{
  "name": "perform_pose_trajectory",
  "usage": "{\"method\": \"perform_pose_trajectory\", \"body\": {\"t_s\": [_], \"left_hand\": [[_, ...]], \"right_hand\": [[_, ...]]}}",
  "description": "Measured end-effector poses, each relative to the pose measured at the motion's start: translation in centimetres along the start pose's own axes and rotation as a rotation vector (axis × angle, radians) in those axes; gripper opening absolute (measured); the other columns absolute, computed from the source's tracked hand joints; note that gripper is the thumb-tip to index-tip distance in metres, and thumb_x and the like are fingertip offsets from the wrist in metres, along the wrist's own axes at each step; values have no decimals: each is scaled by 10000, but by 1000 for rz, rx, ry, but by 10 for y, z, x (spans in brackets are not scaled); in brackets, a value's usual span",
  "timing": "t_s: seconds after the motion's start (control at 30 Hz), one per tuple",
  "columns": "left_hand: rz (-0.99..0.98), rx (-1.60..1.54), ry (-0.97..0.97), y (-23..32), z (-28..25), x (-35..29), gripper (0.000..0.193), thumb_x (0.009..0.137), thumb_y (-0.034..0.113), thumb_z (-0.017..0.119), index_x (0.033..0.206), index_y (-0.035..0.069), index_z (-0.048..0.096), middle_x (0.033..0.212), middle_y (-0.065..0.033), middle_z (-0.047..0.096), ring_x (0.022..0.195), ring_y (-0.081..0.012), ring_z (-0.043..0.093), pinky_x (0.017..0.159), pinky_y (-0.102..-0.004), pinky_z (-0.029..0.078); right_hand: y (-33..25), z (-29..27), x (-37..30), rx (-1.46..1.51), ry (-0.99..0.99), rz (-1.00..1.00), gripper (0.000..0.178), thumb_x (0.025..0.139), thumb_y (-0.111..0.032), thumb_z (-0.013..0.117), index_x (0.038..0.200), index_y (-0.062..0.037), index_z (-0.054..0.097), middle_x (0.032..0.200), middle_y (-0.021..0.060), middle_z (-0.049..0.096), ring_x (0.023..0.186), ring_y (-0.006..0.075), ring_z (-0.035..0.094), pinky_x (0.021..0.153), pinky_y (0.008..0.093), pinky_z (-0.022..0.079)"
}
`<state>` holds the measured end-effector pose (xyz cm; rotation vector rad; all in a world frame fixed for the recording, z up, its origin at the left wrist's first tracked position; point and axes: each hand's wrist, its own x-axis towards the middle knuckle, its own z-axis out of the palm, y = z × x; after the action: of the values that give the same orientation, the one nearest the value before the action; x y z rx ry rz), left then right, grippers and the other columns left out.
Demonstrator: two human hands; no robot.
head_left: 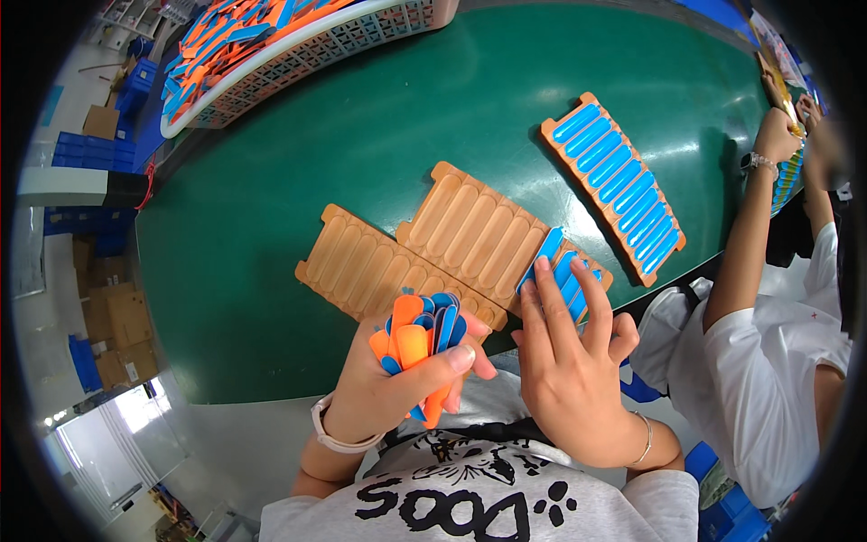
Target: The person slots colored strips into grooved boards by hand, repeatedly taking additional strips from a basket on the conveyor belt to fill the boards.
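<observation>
Filling the slotted trays goes best, I judge, if each strip is set square over its groove and pressed flat along its whole length before the next one is drawn from the bunch; the fingertips should run down the strip so neither end rides up on the ridge between grooves, and the blue face should stay uppermost to match the finished tray.

At the upper left of the frame a white lattice basket (361,41) sits on the green bench (271,208), heaped with blue and orange strips. Below it, left of centre, an empty tan tray (361,262) lies with all its grooves bare.

The left hand (397,379), low and left of centre, is closed in a loose fist round a bunch of blue and orange strips (420,330), the thumb laid across the front and the strip ends fanning upward above the fingers.

Just right of it a second tan tray (479,230) lies touching the first; its grooves are bare except at its right end, where a few blue strips (560,271) are seated. The right hand (573,361) is spread flat and open, holding nothing, its fingertips (542,266) resting on those seated strips at the tray's near right end.

Further to the upper right, apart from the others, a third tray (614,185) lies fully filled with blue strips. At the right edge, another person's arm (745,235) reaches onto the bench.
</observation>
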<state>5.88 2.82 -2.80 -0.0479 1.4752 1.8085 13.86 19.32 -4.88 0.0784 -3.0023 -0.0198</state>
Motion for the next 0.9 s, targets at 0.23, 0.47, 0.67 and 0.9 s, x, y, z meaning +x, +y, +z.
{"method": "perform_pose_trajectory", "body": {"t_s": [0.23,0.47,0.67,0.9], "left_hand": [[-2,-36,-22,-7,2,4,245,805,48,546,1018,-73,548,753,-241,640,457,-184,575,423,-276,455],[-53,-32,-66,-3,-5,2,230,869,72,592,1063,-50,571,802,-144,662,538,-96,580,458,-215,445],[-50,-33,-54,-6,-7,3,232,863,66,589,1059,-54,566,794,-144,658,526,-102,575,475,-222,457],[35,-112,-71,-16,-5,0,219,859,47,588,1053,-55,568,796,-151,659,534,-106,584,482,-226,465]], "right_hand": [[5,-7,2,140,-28,23,392,769,-229,654,1099,-19,632,1286,77,530,1202,277,421,830,461,227],[22,-8,-3,166,-41,95,392,823,-287,634,1115,-27,633,1331,50,501,1248,296,369,887,519,206],[22,-1,-8,222,-83,82,474,848,-329,604,1193,-4,591,1373,75,487,1279,321,368,970,509,167],[25,4,-16,300,-76,61,538,799,-388,650,1234,-80,577,1414,61,441,1298,326,328,950,546,157]]}}
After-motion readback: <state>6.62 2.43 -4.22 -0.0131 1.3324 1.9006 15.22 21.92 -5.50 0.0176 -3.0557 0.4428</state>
